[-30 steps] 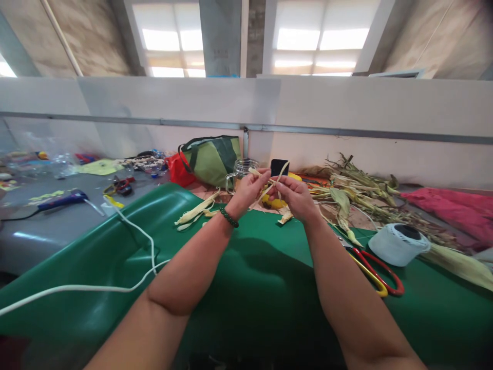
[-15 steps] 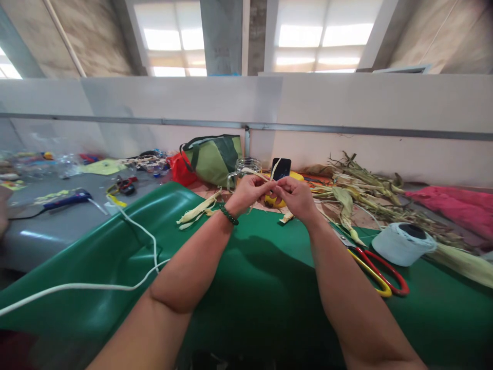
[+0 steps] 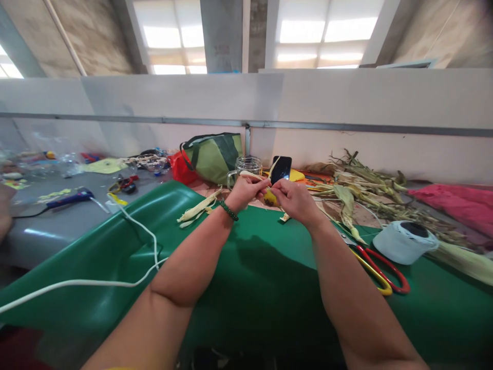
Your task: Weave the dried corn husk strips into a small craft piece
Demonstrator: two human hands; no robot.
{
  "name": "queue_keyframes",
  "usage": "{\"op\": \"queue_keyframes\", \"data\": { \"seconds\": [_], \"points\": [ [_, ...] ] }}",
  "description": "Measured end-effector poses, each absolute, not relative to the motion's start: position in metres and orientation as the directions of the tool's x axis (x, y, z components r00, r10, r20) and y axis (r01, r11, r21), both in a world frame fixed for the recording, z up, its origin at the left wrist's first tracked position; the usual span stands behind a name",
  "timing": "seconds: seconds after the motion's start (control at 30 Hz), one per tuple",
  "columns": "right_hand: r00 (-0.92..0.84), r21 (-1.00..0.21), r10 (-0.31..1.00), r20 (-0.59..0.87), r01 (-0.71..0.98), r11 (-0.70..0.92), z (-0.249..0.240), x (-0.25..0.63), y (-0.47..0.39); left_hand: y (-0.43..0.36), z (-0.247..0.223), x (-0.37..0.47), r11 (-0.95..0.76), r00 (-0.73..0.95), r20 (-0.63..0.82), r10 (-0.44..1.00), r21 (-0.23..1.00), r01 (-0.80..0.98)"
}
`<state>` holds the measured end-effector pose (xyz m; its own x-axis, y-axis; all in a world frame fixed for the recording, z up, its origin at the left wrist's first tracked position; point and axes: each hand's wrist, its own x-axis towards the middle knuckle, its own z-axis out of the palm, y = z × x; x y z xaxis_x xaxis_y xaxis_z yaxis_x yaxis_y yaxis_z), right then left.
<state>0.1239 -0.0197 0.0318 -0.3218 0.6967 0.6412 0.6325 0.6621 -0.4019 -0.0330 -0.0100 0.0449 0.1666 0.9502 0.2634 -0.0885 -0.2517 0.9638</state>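
Observation:
My left hand [image 3: 248, 190], with a green bead bracelet [image 3: 228, 210] at its wrist, pinches a pale corn husk strip [image 3: 275, 166] whose end sticks up between the hands. Close on its right, my right hand [image 3: 296, 199] has its fingers pressed together; what they hold is too small to make out. Behind the fingers a yellow object [image 3: 270, 198] partly shows. Pale husk pieces [image 3: 200, 206] lie on the green mat [image 3: 269, 246] left of my left hand.
Red-and-yellow scissors [image 3: 379, 270] and a thread spool [image 3: 402, 242] lie right of my right forearm. Dried husks [image 3: 365, 185] are heaped at the back right. A glass mug [image 3: 248, 165], phone [image 3: 281, 169] and green bag [image 3: 215, 156] stand behind. A white cable [image 3: 77, 282] crosses the left.
My hands have moved slightly apart, and more of the yellow object shows between them. The husk strip still sticks up from my left fingers.

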Motion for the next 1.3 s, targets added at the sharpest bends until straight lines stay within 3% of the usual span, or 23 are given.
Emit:
{"op": "queue_keyframes", "data": {
  "seconds": [0.27,0.6,0.67,0.77,0.9,1.0,1.1,1.3],
  "points": [
    [-0.296,-0.451,0.728,0.619,0.625,0.637,0.029,0.125,-0.013,-0.01,0.056,-0.046,-0.004,0.274,0.047,0.961,0.988,-0.156],
    [-0.264,-0.43,0.711,0.652,0.644,0.633,0.027,0.125,-0.013,-0.015,0.059,-0.049,-0.111,0.299,0.143,0.943,0.986,-0.124],
    [-0.23,-0.505,0.714,0.661,0.568,0.65,0.029,0.125,-0.013,-0.014,0.057,-0.049,-0.185,0.298,0.202,0.933,0.979,-0.085],
    [-0.155,-0.689,0.749,0.644,0.307,0.656,0.032,0.125,-0.012,-0.013,0.052,-0.045,-0.302,0.324,0.286,0.902,0.953,0.0],
    [-0.205,-0.883,0.859,0.469,-0.092,0.46,0.034,0.121,-0.011,-0.015,0.048,-0.034,-0.417,0.37,0.352,0.86,0.902,0.11],
    [-0.15,-0.901,0.917,0.37,-0.299,0.314,0.035,0.117,-0.011,-0.018,0.047,-0.028,-0.509,0.315,0.453,0.834,0.852,0.121],
    [-0.096,-0.874,0.938,0.332,-0.404,0.268,0.036,0.115,-0.011,-0.018,0.046,-0.026,-0.523,0.24,0.486,0.84,0.844,0.119],
    [-0.118,-0.894,0.973,0.2,-0.428,0.132,0.039,0.122,-0.009,-0.013,0.043,-0.03,-0.266,0.376,0.227,0.898,0.962,0.054]
  ]
}}
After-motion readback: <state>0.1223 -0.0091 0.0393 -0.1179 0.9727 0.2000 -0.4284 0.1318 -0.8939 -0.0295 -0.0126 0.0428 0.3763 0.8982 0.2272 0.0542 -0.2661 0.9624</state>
